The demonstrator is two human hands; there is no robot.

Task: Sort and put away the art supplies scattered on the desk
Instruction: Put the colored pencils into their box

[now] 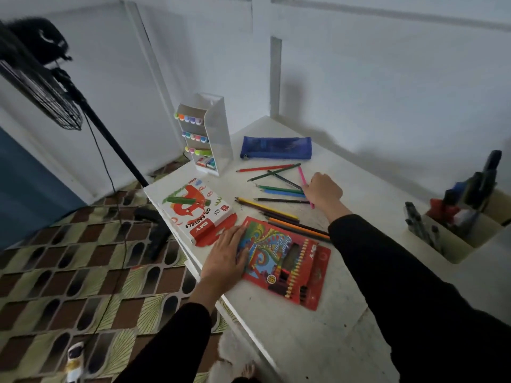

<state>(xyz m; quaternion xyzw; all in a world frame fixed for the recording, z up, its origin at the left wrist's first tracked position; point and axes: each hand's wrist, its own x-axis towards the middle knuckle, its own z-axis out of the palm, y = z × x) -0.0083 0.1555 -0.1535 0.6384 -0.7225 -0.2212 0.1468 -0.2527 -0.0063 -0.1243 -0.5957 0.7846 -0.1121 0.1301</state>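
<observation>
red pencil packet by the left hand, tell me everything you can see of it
The red pencil packet looks like thin printed cardboard, flat, with swirling multicolour artwork and a cut-out window showing dark pencils inside. It lies flat and skewed on the white desk, near its front-left edge. The left hand rests on its left side with straight fingers. Loose pencils lie at its far edge; contact is unclear.

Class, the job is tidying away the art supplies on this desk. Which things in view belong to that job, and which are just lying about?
Job: loose coloured pencils, pink pencil in the right hand, coloured pencil box under the left hand, oil pastels box, blue pencil case, marker organiser.
Lying about: standing fan, patterned floor mat.
</observation>
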